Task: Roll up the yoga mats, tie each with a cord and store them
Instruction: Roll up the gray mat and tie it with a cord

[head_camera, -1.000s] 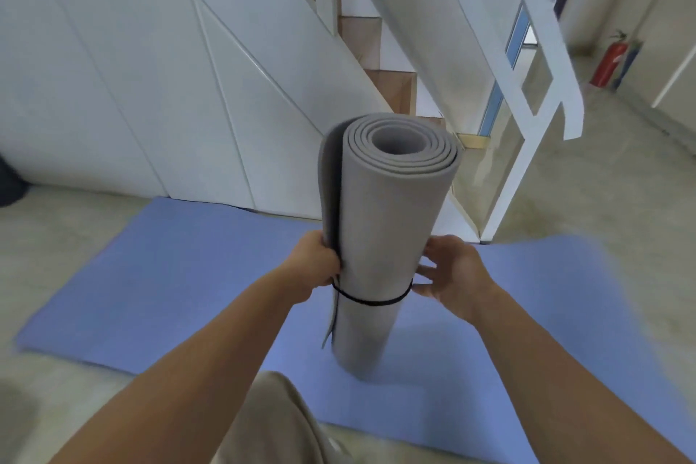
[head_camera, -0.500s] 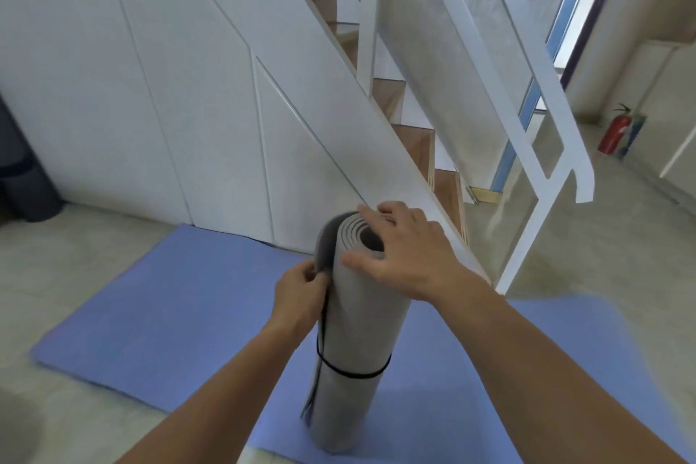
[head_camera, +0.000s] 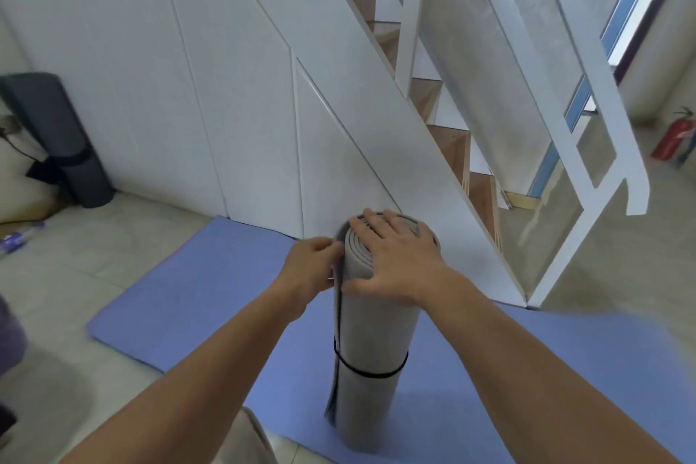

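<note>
A rolled grey yoga mat (head_camera: pixel 373 335) stands upright on a flat blue yoga mat (head_camera: pixel 211 298) spread on the floor. A thin black cord (head_camera: pixel 371 373) circles the grey roll below its middle. My right hand (head_camera: pixel 395 260) lies flat over the roll's top end, fingers straight, thumb against its side. My left hand (head_camera: pixel 310 267) pinches the loose outer edge of the grey mat near the top, on the roll's left side.
A white panelled stair wall (head_camera: pixel 226 87) rises just behind the mats, with wooden steps and a white railing (head_camera: pixel 557 117) to the right. A dark rolled mat (head_camera: pixel 56 139) stands against the wall at far left. A red fire extinguisher (head_camera: pixel 674 136) stands at far right.
My right hand left the roll's side by the cord and now lies flat on its top. My left hand slid up from the cord to the upper edge. The view lifted.
</note>
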`<state>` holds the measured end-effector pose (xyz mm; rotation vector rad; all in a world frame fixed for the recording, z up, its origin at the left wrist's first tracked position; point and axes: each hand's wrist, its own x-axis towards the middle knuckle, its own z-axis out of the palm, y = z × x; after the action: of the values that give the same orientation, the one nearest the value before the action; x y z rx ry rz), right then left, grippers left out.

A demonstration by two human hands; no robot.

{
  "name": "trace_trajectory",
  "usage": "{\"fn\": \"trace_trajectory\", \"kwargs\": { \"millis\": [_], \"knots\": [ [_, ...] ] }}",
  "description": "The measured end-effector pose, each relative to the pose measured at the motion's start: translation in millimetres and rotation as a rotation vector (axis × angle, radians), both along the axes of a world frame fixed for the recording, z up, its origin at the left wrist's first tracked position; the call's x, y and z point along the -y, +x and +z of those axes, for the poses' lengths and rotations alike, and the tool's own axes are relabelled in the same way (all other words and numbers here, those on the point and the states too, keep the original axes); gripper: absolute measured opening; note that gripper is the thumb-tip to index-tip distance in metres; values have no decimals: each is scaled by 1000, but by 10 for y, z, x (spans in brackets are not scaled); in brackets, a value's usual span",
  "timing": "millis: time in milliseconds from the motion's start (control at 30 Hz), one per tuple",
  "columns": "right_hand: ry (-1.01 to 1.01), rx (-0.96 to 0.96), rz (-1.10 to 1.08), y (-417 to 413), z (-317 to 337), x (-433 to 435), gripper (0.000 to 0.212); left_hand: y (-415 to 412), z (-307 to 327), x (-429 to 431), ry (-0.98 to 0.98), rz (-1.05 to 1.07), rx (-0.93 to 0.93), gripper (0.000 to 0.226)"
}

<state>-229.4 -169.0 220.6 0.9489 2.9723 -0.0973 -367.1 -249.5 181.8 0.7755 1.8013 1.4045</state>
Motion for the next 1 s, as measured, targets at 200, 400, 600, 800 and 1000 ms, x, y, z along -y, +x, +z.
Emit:
{"fn": "trace_trajectory", "kwargs": {
  "millis": [200,400,600,800,1000],
  "knots": [
    [-44,-26,-10,-15,-22,115,114,140,358,-157,35,-40,11,40],
    [-53,-24,-89,59,-17,-2,116,251,131,-164,-17,-15,-82,49],
    [-201,36,-48,66,143,22,109,164,309,-101,-117,-137,19,42],
    [-388,40,71,-38,447,-533,82,-211,599,-659,-377,-395,-91,36],
    [-491,-25,-19,-167,489,-1320,77,-364,662,-1322,-572,-301,-161,31]
  ]
}}
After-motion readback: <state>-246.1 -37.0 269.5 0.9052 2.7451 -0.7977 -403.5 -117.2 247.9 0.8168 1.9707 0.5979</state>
